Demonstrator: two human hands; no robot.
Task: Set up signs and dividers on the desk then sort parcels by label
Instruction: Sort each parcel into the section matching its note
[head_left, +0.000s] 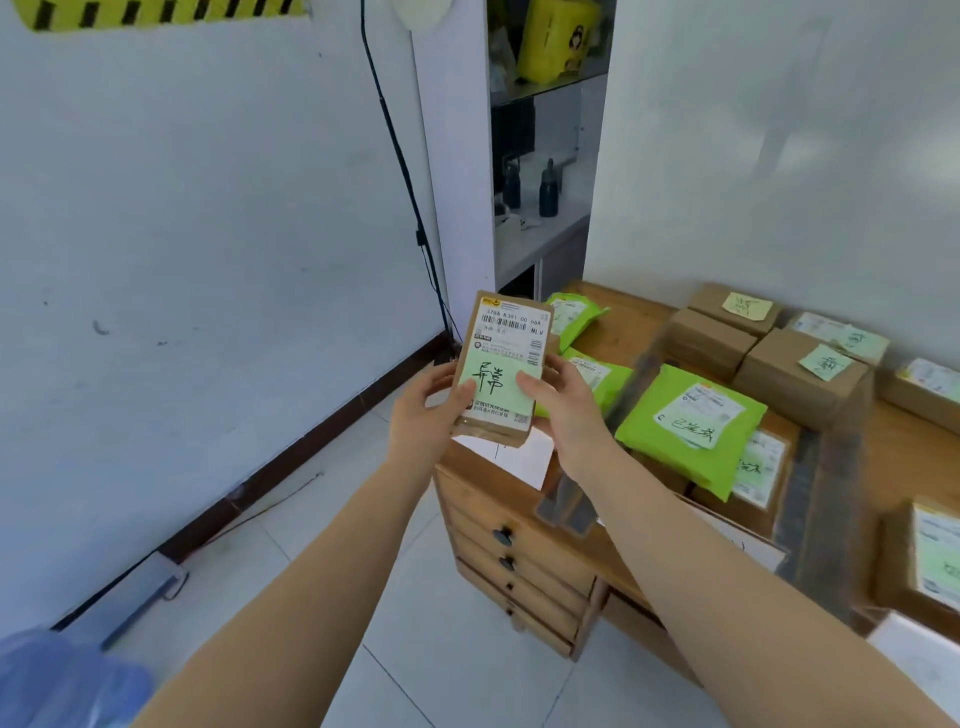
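I hold a small cardboard parcel (506, 332) upright in front of me, above the left end of the wooden desk (639, 317). It carries a printed shipping label and a green sticky note with handwriting. My left hand (428, 410) grips its lower left side, thumb on the note. My right hand (563, 410) grips its lower right side. Green mailer bags (691, 421) and brown boxes (800, 371) with sticky notes lie sorted on the desk. A clear acrylic divider (826, 467) stands between groups. A white paper sign (524, 457) lies under the held parcel.
The desk has a stack of drawers (519, 566) at its left end. A white wall runs along the left, with a black cable (410, 192) down it. Shelves (545, 156) with bottles stand behind. A blue bag (62, 680) sits on the tiled floor at bottom left.
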